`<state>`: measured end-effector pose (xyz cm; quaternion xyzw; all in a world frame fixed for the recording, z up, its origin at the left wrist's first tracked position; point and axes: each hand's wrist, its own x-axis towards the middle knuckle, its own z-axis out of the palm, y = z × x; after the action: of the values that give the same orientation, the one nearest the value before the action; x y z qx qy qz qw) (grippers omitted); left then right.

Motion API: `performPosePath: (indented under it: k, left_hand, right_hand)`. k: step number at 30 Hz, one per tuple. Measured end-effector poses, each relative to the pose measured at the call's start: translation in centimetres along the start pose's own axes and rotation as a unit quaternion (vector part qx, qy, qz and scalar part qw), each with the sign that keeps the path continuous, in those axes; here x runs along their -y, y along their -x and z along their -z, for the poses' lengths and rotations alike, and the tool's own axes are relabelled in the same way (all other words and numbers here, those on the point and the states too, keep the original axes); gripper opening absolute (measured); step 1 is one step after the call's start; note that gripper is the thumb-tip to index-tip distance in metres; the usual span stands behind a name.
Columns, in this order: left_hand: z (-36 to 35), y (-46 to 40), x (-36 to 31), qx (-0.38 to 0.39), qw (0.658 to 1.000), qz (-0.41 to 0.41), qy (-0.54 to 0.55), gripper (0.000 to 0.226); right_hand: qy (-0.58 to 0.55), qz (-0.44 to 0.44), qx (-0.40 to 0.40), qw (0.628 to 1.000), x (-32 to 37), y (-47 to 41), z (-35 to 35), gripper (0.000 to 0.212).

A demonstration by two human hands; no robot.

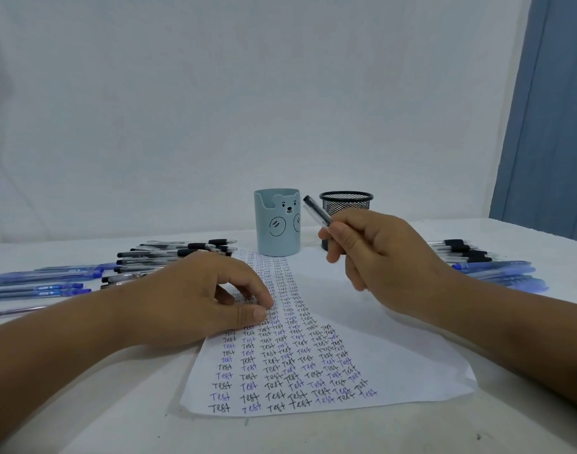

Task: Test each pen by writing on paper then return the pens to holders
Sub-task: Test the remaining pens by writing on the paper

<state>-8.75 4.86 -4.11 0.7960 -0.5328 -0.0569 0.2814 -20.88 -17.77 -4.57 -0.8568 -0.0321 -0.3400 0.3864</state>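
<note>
head view: a white worktop (313,434) carries a sheet of paper (395,355) that runs from the near edge back toward two holders. the sheet's left and middle part is filled with columns of the word "test" in black and blue ink; its right part is bare. the left hand (212,299) lies palm down on the left side of the paper, fingers loosely curled and thumb tip pressed to the sheet, with nothing in it. the right hand (375,250) is raised above the right side of the paper, fingers closed around a black pen (316,211) whose free end sticks up and to the left, in front of the gap between the holders. whether the tip is capped i cannot tell. the pale blue bear holder (277,231) stands on the far end of the paper; the black mesh holder (346,201) stands just to its right, partly hidden by the right hand. neither shows any pens above its rim. on the left lie black pens (175,253) in a pile, with blue pens (44,283) beyond them. on the right lie more black pens (457,249) and more blue pens (497,271).
</note>
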Motion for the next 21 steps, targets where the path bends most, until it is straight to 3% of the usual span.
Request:
performPosePath:
  k: [2, 5, 14, 17, 21]
  left_hand:
    - [0.0, 0.0, 0.0, 0.001, 1.000, 0.002, -0.004, 0.016]
    - [0.0, 0.0, -0.1, 0.002, 1.000, 0.005, -0.008, 0.016]
    - [0.0, 0.2, 0.1, 0.003, 1.000, 0.000, -0.003, 0.023]
    - [0.0, 0.2, 0.1, 0.003, 1.000, -0.007, -0.007, 0.020]
    - [-0.1, 0.3, 0.1, -0.010, 1.000, -0.013, -0.019, 0.019]
  right_hand:
    - [0.008, 0.025, 0.013, 1.000, -0.1, 0.2, 0.0, 0.032]
    - [0.045, 0.040, 0.061, 0.996, 0.0, 0.5, 0.1, 0.009]
    - [0.104, 0.056, 0.097, 0.988, 0.2, 0.5, 0.3, 0.018]
    - [0.174, 0.068, 0.084, 0.979, -0.5, -0.2, 0.9, 0.019]
    - [0.163, -0.002, 0.052, 0.985, -1.7, -1.5, 2.5, 0.019]
